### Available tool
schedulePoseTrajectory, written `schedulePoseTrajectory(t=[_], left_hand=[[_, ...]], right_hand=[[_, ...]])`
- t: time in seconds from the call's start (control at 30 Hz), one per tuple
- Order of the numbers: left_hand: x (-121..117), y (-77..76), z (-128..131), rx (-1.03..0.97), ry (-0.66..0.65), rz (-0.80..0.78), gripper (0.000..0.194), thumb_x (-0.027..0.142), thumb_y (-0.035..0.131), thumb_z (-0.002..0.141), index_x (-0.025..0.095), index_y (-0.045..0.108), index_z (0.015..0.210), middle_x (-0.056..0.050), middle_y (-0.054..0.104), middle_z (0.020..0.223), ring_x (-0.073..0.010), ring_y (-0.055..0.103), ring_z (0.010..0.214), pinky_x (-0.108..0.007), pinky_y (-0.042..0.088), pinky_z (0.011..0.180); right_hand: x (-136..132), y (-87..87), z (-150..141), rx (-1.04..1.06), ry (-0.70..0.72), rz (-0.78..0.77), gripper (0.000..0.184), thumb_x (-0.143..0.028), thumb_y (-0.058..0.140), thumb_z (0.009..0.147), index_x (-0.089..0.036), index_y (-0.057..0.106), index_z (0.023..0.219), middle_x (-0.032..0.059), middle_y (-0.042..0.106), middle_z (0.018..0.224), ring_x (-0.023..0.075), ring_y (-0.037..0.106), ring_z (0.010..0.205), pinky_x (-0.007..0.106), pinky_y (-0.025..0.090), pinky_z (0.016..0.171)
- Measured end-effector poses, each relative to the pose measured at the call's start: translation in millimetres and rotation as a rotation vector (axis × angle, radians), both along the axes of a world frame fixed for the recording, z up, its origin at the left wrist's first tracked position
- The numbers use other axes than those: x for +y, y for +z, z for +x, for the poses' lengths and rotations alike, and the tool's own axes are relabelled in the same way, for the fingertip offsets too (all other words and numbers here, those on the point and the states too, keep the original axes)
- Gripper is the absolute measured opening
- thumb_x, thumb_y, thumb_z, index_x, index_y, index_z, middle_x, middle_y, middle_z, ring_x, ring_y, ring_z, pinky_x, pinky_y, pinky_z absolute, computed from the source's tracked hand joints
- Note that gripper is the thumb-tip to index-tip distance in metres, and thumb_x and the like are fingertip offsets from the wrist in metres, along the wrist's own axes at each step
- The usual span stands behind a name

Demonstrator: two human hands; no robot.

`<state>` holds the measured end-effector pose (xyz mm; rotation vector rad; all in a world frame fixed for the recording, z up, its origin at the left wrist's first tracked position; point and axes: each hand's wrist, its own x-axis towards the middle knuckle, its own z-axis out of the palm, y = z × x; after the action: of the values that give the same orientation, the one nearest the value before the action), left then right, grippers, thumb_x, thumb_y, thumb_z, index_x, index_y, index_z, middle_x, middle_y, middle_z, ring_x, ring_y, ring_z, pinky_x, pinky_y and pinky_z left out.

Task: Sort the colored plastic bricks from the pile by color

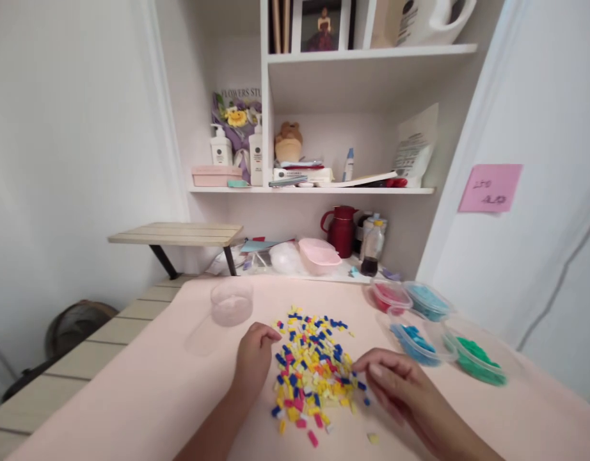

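A loose heap of small plastic toy bricks (317, 358) in yellow, dark blue, pink, white and orange lies spread on the pink tabletop. At the heap's left edge is my left hand (254, 358), its fingers curled in and the forefinger's tip near the outer bricks; whatever it may hold is hidden. My right hand (400, 384) is on the heap's right side, fingers loosely stretched and the forefinger reaching the edge bricks, with nothing visible in it. A single pale yellow brick (373, 438) lies apart, below my right hand.
At right stand clear tubs: a red-filled tub (390, 296), a light blue one (427, 301), a blue one (414, 342) and a green one (477, 362). A clear round container (231, 302) stands at left. Behind the table (146, 384) are shelves (314, 190) and a red jug (342, 232).
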<state>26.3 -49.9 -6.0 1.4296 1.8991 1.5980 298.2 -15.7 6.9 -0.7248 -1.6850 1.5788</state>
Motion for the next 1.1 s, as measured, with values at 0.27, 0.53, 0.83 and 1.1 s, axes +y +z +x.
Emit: schedulePoseTrajectory(t=[0.27, 0.53, 0.83, 1.1], left_hand=[[-7, 14.1, -2, 0.125, 0.018, -0.019, 0.031, 0.008, 0.04, 0.076, 0.02, 0.067, 0.068, -0.003, 0.069, 0.079, -0.0172, 0.067, 0.077, -0.032, 0.052, 0.077], [-8, 59.1, -60, 0.35, 0.043, -0.27, 0.038, 0.036, 0.06, 0.09, 0.018, 0.057, 0.124, -0.009, 0.06, 0.125, -0.0216, 0.063, 0.104, -0.044, 0.054, 0.086], [-84, 60.0, -88, 0.775, 0.035, -0.681, 0.04, 0.029, 0.041, 0.089, 0.025, 0.065, 0.12, -0.01, 0.061, 0.135, -0.0314, 0.051, 0.128, -0.062, 0.019, 0.11], [-121, 68.6, -68, 0.926, -0.062, -0.738, 0.032, 0.033, 0.043, 0.086, 0.02, 0.072, 0.093, -0.015, 0.069, 0.099, -0.0321, 0.065, 0.094, -0.048, 0.046, 0.085]], right_hand=[[20, -0.2, 0, -0.215, -0.34, 0.434, 0.041, -0.056, 0.053, 0.088, -0.02, 0.074, 0.088, 0.0081, 0.073, 0.096, 0.0258, 0.063, 0.09, 0.029, 0.048, 0.075], [15, 5.9, 2, -0.188, -0.349, 0.499, 0.043, -0.055, 0.047, 0.091, -0.021, 0.072, 0.091, 0.0061, 0.073, 0.094, 0.0236, 0.064, 0.086, 0.029, 0.048, 0.075], [13, 8.9, 3, -0.201, -0.311, 0.499, 0.045, -0.055, 0.044, 0.093, -0.021, 0.072, 0.091, 0.003, 0.07, 0.08, 0.0182, 0.058, 0.069, 0.027, 0.045, 0.067], [9, 9.4, 2, -0.24, -0.257, 0.521, 0.046, -0.054, 0.042, 0.094, -0.02, 0.072, 0.089, 0.0024, 0.068, 0.075, 0.0165, 0.055, 0.064, 0.026, 0.043, 0.06]])
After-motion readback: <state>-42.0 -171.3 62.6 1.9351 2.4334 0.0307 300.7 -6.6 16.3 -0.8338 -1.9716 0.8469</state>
